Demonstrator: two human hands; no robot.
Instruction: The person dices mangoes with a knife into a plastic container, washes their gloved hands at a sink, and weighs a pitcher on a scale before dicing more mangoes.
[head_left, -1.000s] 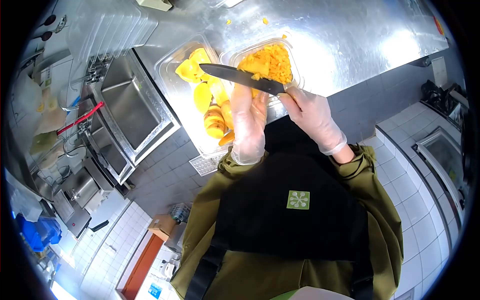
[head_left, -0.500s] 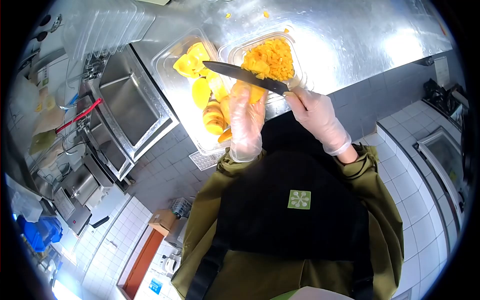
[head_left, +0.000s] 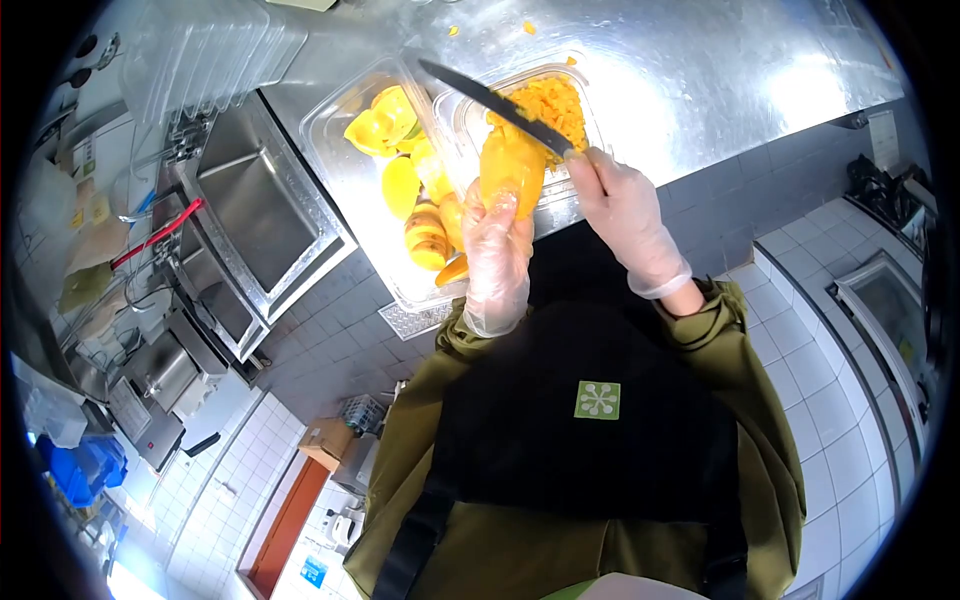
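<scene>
My left hand (head_left: 498, 262), in a clear glove, is closed around the lower end of a peeled mango (head_left: 508, 172). My right hand (head_left: 625, 215), gloved too, grips the handle of a dark-bladed knife (head_left: 478, 94). The blade lies across the far end of the mango, its tip pointing up and left. Behind the blade is a clear plastic container (head_left: 449, 118) heaped with small diced mango (head_left: 556, 102). To the left, a longer clear tub (head_left: 345, 190) holds several peeled mangoes (head_left: 402, 187) and larger yellow pieces.
The containers stand on a steel counter (head_left: 690, 90) with a few stray fruit bits. On the left are a steel sink (head_left: 262, 215) and a stack of clear plastic containers (head_left: 215, 55). The counter's near edge runs just in front of my body.
My left hand has turned the mango more upright, so more of it shows. The knife has tilted steeper, its tip raised, and my right hand has shifted slightly toward the left.
</scene>
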